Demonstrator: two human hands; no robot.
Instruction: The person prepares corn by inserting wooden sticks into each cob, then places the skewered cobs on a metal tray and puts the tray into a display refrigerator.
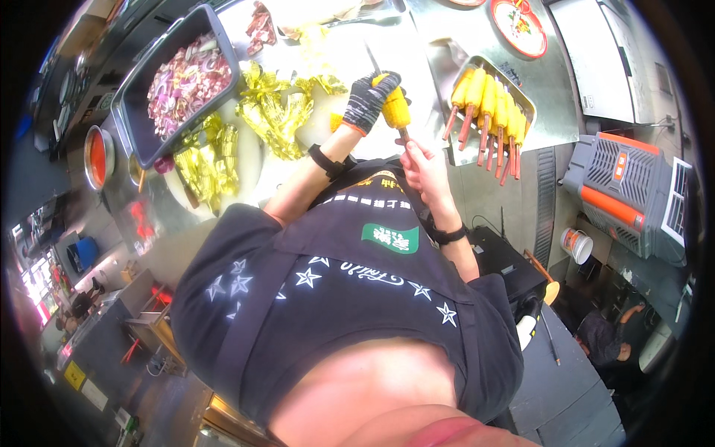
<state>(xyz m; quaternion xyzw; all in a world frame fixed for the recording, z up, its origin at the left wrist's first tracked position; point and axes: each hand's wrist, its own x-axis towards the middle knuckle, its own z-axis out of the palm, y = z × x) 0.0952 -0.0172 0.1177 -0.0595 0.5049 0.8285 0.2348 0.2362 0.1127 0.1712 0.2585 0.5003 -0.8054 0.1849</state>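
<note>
My left hand, in a dark knitted glove, is closed around yellow corn cob pieces. A flat metal skewer runs through the corn, and its bare tip points up and away past the glove. Just below the corn, my bare right hand pinches the skewer's brown handle. Another corn piece lies partly hidden beside my left wrist. Emptied-looking yellow printed wrappers are heaped to the left of my gloved hand. To the right, several corn skewers rest on a metal tray, handles towards me.
At the left stands a grey tub of diced meat and sliced onion, with a bowl of red liquid beside it. A red-rimmed plate lies far right. A grey-orange appliance and a white bucket stand beyond the table; a person is further off.
</note>
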